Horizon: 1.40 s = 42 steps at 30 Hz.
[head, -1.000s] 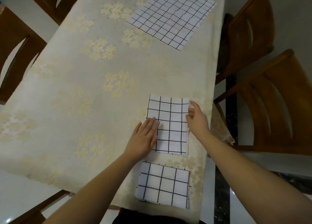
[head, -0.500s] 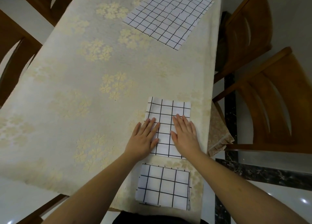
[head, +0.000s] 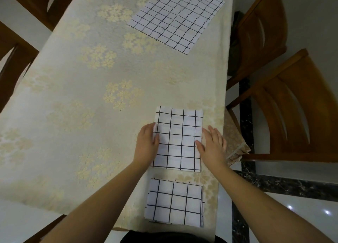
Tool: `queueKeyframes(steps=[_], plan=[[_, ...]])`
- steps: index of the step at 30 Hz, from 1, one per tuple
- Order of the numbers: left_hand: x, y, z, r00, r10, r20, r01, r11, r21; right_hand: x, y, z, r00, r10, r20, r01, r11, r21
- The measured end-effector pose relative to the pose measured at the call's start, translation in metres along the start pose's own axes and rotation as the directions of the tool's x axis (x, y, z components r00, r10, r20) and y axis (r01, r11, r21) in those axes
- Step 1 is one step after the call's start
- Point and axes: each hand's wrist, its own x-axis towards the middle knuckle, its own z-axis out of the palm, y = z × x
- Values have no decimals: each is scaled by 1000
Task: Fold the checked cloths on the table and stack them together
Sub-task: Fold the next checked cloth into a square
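Your left hand (head: 146, 144) lies at the 9 o'clock edge of the folded white cloth with black checks (head: 178, 139), its thumb on the fabric and the other fingers (head: 147, 128) laid loosely along the edge, spread and gripping nothing. Your right hand (head: 214, 145) rests flat at the cloth's 3 o'clock edge, palm down, fingers extended and slack, the thumb touching the cloth's side; it grasps nothing either. The cloth lies flat between both hands on the bench, which is covered by a cream tablecloth with pale gold flower clusters (head: 91, 96).

Just beside it, at 6 o'clock toward your body, a second folded white checked cloth (head: 174, 202) sits apart from the first, near the bench's near edge. Well apart, at 12 o'clock near the far right side of the bench, an unfolded white checked cloth (head: 176, 16) lies spread out and turned at an angle.

At 3 o'clock, off the bench, stand two brown wooden chairs (head: 292, 105).
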Motion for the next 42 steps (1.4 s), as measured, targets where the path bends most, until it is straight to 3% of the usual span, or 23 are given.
queueKeyframes(steps=[2,5,9,11,15,18,22,27,30,32,35,39,42], plan=[[12,14,-9,989,-145,-17,144,988,-53,3,-4,-3,998,59,-30,-56,994,96],[33,25,-16,952,-296,84,292,955,47,8,-10,-6,988,151,-38,-141,971,193],[51,32,-23,885,-413,214,368,904,219,10,-11,-6,986,165,-17,-158,966,203],[53,35,-24,869,-431,244,383,897,221,9,-11,-7,987,161,-11,-155,968,198],[45,34,-29,880,-419,223,414,908,71,4,-12,-9,983,182,0,-178,962,205],[34,30,-35,867,-413,278,461,876,-138,1,-13,-11,980,201,12,-197,950,242],[17,28,-45,896,-309,320,396,881,-258,-3,-18,-17,981,194,15,-189,926,326],[-1,51,-65,940,-134,314,272,850,-451,-8,-27,-24,976,200,89,-213,769,603],[-8,65,-75,957,-71,282,215,826,-521,-9,-34,-25,965,211,158,-263,728,633],[-10,69,-77,964,-64,257,195,827,-527,-10,-39,-31,941,239,239,-338,667,663],[-11,69,-82,965,-88,248,211,824,-526,-10,-42,-39,904,261,339,-426,462,778],[-16,65,-86,958,-109,266,243,802,-546,-13,-34,-40,873,165,460,-488,253,835],[-21,62,-86,966,-136,222,234,826,-512,-22,-33,-48,923,79,376,-382,272,883]])
